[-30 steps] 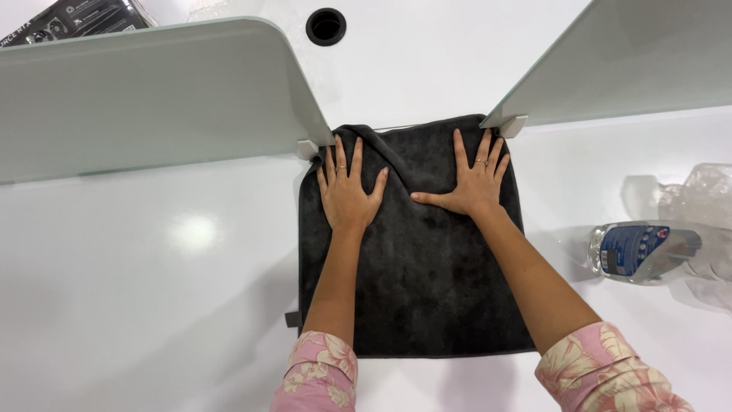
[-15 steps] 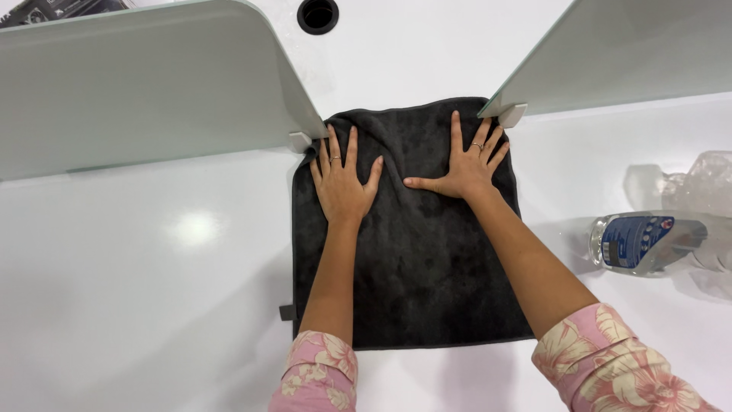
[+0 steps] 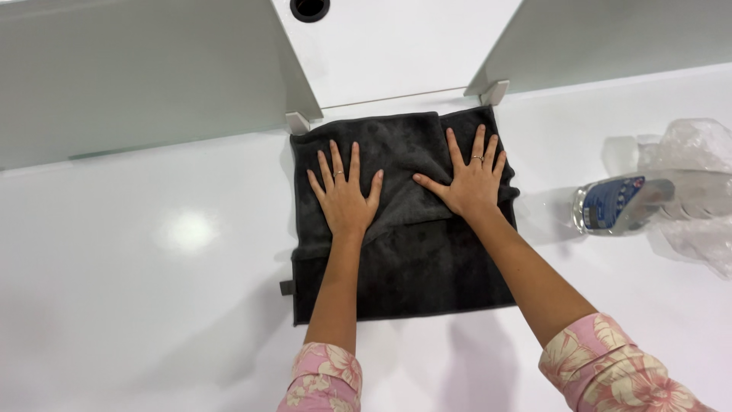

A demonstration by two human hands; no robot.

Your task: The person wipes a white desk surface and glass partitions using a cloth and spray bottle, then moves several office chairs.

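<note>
I have both hands flat, fingers spread, holding nothing; my left hand (image 3: 345, 197) and right hand (image 3: 469, 183) press the dark grey square microfibre cloth (image 3: 404, 221) at twelve o'clock on the glossy white bench (image 3: 137, 290), pinning its folded layer smooth; a clear plastic bottle (image 3: 621, 204) lies at three o'clock.

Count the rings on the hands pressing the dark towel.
2 visible. One on the left hand, on a finger near the knuckle; one on the right hand, on a finger. Both hands lie flat on the dark towel; others may be hidden.
</note>
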